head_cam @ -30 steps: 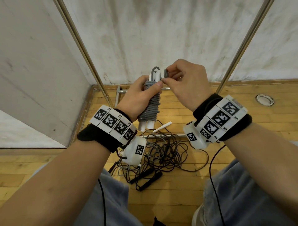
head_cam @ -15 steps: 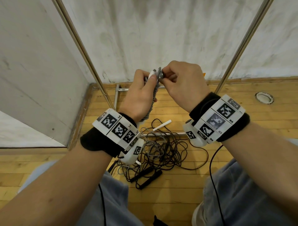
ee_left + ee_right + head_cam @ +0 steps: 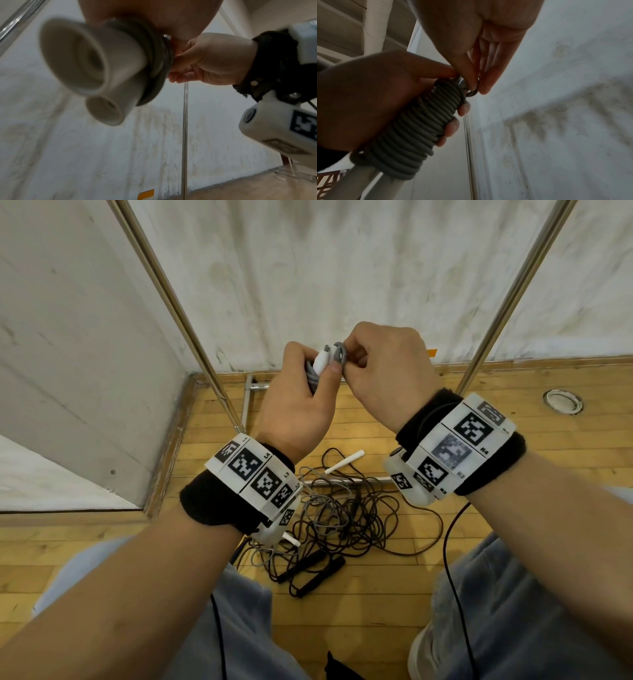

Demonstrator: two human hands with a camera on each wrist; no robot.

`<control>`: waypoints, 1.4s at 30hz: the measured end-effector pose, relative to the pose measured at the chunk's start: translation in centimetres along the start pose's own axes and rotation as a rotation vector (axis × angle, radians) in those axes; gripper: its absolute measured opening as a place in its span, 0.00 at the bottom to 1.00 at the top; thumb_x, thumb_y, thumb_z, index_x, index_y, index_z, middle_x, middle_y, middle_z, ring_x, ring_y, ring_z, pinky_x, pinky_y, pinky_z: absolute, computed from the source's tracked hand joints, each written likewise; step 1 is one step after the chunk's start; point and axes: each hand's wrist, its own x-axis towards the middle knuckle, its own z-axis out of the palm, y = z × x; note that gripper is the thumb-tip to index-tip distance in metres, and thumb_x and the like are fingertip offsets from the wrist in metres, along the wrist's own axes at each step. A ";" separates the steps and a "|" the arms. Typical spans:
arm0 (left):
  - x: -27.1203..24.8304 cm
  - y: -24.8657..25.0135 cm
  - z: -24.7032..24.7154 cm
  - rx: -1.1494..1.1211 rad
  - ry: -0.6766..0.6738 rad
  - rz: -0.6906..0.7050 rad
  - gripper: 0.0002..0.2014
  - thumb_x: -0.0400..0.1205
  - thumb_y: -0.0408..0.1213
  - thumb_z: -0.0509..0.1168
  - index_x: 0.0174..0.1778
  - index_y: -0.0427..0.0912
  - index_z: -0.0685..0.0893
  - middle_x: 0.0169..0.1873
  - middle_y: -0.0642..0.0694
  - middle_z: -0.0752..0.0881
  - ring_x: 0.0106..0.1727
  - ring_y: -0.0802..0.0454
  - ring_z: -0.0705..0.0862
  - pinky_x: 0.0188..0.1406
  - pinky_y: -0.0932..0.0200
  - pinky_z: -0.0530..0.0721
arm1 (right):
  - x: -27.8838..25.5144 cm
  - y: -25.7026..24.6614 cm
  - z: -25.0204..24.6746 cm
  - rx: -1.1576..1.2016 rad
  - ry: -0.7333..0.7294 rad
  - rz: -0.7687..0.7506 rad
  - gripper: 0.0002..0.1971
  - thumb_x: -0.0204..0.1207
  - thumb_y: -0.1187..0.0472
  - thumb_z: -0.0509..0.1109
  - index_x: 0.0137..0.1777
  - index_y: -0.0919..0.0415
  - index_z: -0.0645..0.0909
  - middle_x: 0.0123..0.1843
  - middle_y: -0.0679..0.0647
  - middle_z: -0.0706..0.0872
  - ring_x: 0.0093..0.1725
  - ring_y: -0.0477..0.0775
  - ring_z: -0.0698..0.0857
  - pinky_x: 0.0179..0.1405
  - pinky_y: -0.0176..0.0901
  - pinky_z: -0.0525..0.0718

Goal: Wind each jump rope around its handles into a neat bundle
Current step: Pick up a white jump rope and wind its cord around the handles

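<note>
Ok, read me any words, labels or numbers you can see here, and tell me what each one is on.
"L4": on the left wristband, beside a square marker.
"L3": same band, next marker along.
"R4": on the right wristband, beside a square marker.
"R3": same band, next marker along.
The other small tags on both bands are too blurred to read; nothing else carries text.

Bundle (image 3: 313, 373) largely behind left hand (image 3: 294, 412)

Dim, perhaps motion-blurred wrist views
</note>
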 end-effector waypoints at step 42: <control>1.8 3.6 -1.1 -0.190 -0.049 0.090 0.11 0.74 0.32 0.65 0.51 0.47 0.81 0.43 0.50 0.85 0.45 0.42 0.86 0.48 0.39 0.85 | 0.8 -0.4 -2.7 0.471 -0.019 0.128 0.07 0.80 0.66 0.64 0.43 0.59 0.82 0.33 0.42 0.82 0.33 0.39 0.83 0.39 0.36 0.81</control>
